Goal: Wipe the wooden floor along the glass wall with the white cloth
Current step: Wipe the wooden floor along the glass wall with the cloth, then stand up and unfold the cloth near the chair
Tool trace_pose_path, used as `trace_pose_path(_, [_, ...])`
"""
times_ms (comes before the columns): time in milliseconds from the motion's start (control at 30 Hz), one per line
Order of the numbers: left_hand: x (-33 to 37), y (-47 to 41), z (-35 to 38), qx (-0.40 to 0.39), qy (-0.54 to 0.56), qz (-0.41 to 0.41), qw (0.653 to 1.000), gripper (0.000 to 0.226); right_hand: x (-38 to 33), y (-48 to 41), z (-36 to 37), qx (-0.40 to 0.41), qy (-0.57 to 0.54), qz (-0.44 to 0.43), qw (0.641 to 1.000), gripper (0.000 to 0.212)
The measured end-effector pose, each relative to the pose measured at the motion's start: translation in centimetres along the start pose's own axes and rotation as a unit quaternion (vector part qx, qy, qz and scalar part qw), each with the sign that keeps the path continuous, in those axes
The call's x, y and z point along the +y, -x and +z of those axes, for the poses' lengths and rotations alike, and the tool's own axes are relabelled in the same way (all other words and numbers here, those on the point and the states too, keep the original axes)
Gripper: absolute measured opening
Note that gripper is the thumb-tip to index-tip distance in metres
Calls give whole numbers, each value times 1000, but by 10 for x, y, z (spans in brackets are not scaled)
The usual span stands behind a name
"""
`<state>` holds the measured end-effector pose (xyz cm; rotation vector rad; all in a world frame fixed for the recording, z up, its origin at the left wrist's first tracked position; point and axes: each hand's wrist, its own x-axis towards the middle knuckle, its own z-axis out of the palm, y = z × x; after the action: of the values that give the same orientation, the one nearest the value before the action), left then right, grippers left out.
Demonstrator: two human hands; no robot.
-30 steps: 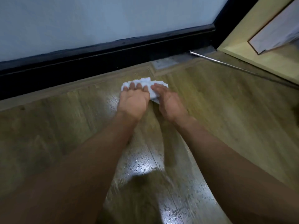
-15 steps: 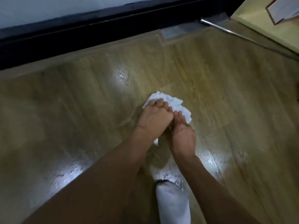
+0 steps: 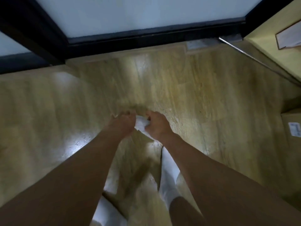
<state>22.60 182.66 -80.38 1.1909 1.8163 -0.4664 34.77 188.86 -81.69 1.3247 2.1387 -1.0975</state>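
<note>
White cloth [image 3: 141, 125] between both hands' fingers [image 3: 128, 113]

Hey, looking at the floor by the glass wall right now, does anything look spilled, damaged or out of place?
Nothing looks damaged. The wooden floor has shiny, speckled wet-looking patches left of the arms, likely moisture from wiping. The white cloth is bunched between the left hand and right hand. The picture is blurred, so small flaws may not show.

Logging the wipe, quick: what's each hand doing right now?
Left hand: closed on the white cloth, fingers curled over its left end.
Right hand: closed on the same cloth, gripping its right end.
</note>
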Motion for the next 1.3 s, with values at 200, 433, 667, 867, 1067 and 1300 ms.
trace_pose_path(200, [-23, 113, -85, -1, 150, 10, 989, 31, -86, 80, -97, -51, 33, -54, 997, 22])
trace_pose_path(433, [-16, 293, -224, 96, 231, -56, 967, 50, -200, 192, -243, -65, 92, -88, 990, 48])
trace_pose_path(667, [-23, 450, -345, 141, 220, -106, 959, 29, -320, 280, -339, 45, 189, -209, 958, 45])
trace_pose_path(867, [-38, 567, -374, 208, 299, -90, 927, 20, -368, 353, -401, -34, 63, -291, 954, 52])
trace_pose_path(1067, [-64, 685, -341, 349, 372, -61, 858, 22, -424, 433, -404, -72, 50, -352, 932, 38])
trace_pose_path(1300, [-96, 830, -248, 513, 347, -206, 758, 21, -502, 554, -352, -62, 64, -480, 873, 31])
